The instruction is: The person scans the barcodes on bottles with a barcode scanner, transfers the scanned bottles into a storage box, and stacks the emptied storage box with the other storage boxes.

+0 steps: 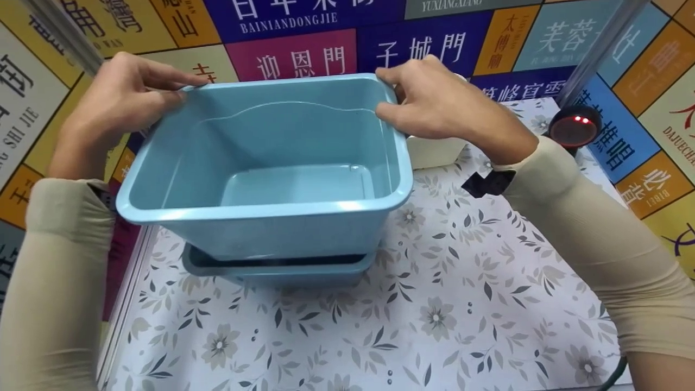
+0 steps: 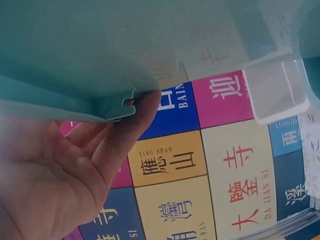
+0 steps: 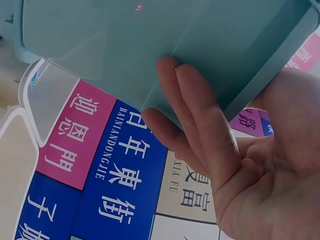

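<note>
Both hands hold a light-blue plastic bin point(image 1: 266, 210) by its far corners, its open top tilted toward the head camera and nothing inside. At the back left corner, my left hand point(image 1: 122, 89) grips the rim; in the left wrist view its fingers curl under the lip. My right hand point(image 1: 434, 98) grips the back right corner, thumb over the rim, and the right wrist view shows its fingers against the outer wall. Below sits a second blue bin point(image 1: 304, 276) on the table, partly hidden by the upper one.
A white container point(image 1: 437, 152) stands behind my right hand. Farther right is a round black device point(image 1: 574, 130) with red lights. The table point(image 1: 467, 320) has a floral cover. Panels with large characters point(image 1: 293, 57) rise behind and at both sides.
</note>
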The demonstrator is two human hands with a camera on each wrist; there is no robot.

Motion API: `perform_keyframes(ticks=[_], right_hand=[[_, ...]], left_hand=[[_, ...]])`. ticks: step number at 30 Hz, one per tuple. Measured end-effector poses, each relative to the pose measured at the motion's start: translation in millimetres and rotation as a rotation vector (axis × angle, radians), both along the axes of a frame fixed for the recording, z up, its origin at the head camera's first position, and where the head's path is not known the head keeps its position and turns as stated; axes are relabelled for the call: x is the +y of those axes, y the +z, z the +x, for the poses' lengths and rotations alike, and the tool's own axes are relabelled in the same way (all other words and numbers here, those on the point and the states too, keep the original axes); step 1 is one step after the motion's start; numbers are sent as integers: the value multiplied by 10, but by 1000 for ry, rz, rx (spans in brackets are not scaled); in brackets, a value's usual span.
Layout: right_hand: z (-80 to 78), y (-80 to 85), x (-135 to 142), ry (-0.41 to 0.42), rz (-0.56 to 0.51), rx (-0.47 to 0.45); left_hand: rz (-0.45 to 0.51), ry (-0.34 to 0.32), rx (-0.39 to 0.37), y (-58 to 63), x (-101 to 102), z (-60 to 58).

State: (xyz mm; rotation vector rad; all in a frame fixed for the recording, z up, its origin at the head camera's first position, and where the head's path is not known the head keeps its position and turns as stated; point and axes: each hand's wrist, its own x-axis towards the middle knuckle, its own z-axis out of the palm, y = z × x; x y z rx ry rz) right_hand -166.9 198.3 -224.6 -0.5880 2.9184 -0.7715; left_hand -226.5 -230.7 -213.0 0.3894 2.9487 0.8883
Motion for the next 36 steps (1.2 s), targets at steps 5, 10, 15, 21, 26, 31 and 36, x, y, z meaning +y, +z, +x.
perform_keyframes(ticks=[5,10,15,21,26,31,36], right_hand=[[-4,-10,-67,-2,20,11],[-11,-34,-115,6,39,32],[-20,-67,-144,18,36,57],[-30,-102,-182,37,15,60],[-43,-127,-197,37,15,64],[-37,-185,-196,48,21,89],[-33,-221,-192,55,-3,83]], left_hand=[[5,19,-4,-16,-62,12],[3,30,-17,-51,-98,10],[0,31,-29,-70,-114,6],[-1,31,-39,-104,-157,14],[-13,29,-41,-129,-177,9],[-17,21,-51,-165,-181,-17],[-25,22,-58,-184,-192,-39]])
